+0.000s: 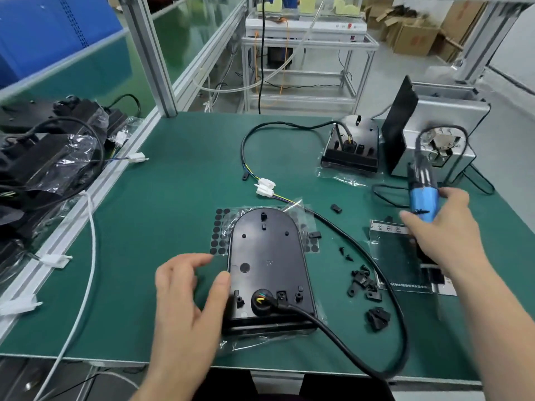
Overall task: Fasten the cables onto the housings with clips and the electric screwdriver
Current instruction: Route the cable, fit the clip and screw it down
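A black arch-shaped housing [267, 264] lies flat on the green mat in front of me. A black cable [362, 256] enters its near end through a round grommet and loops off to the right. My left hand [188, 296] rests at the housing's left edge, thumb against its side. My right hand [445, 235] grips the blue electric screwdriver [424, 195], which points up and away above the mat on the right. Small black clips [363, 282] and screws [346, 254] lie scattered right of the housing.
A second housing [351, 146] with its own cable stands at the back right beside a metal screw feeder [443, 131]. White connectors [265, 186] lie mid-table. Bagged black housings [49, 157] pile up on the left. A clear bag [396, 256] lies under my right hand.
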Action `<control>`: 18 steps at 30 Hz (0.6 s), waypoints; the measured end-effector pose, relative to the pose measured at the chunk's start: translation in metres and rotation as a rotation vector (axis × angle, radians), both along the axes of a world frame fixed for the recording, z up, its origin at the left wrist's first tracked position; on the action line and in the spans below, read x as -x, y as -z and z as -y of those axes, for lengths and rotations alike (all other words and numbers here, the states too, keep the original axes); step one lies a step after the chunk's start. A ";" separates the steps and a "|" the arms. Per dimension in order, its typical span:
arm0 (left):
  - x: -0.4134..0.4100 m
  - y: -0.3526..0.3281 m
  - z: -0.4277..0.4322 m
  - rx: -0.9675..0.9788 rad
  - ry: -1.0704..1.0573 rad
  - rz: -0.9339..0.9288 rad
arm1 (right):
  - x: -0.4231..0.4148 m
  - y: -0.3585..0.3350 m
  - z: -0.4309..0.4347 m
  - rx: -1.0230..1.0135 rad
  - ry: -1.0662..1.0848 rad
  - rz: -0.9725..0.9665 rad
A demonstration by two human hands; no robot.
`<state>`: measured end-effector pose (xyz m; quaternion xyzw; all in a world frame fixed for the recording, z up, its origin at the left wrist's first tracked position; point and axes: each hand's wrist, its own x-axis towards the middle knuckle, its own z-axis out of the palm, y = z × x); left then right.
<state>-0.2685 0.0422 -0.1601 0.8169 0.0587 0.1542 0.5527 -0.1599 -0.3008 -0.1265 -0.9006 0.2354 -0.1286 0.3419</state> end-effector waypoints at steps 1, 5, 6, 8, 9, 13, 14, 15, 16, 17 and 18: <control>-0.007 -0.003 -0.004 0.032 -0.015 -0.118 | 0.002 0.006 0.005 0.042 0.024 -0.013; -0.031 -0.017 -0.009 -0.060 0.055 -0.391 | 0.004 0.014 0.007 0.198 0.054 -0.144; -0.035 -0.020 -0.007 -0.097 0.075 -0.434 | 0.004 0.011 0.005 0.284 0.052 -0.172; -0.040 -0.023 -0.006 -0.165 0.095 -0.491 | 0.007 0.004 -0.005 0.462 0.033 -0.111; -0.043 -0.025 -0.006 -0.182 0.100 -0.512 | 0.009 -0.001 -0.015 0.523 -0.018 -0.021; -0.053 -0.028 -0.008 -0.198 0.110 -0.583 | 0.011 0.001 -0.066 0.629 -0.432 -0.084; -0.055 -0.029 -0.007 -0.191 0.112 -0.599 | 0.010 0.004 -0.074 0.651 -0.478 -0.216; -0.056 -0.030 -0.005 -0.172 0.114 -0.611 | 0.007 0.006 -0.077 0.662 -0.496 -0.307; -0.057 -0.030 -0.002 -0.147 0.119 -0.624 | 0.004 0.008 -0.078 0.651 -0.501 -0.351; -0.058 -0.031 0.001 -0.125 0.131 -0.635 | 0.002 0.008 -0.078 0.622 -0.500 -0.357; -0.058 -0.031 0.004 -0.106 0.146 -0.650 | 0.001 0.007 -0.079 0.585 -0.491 -0.336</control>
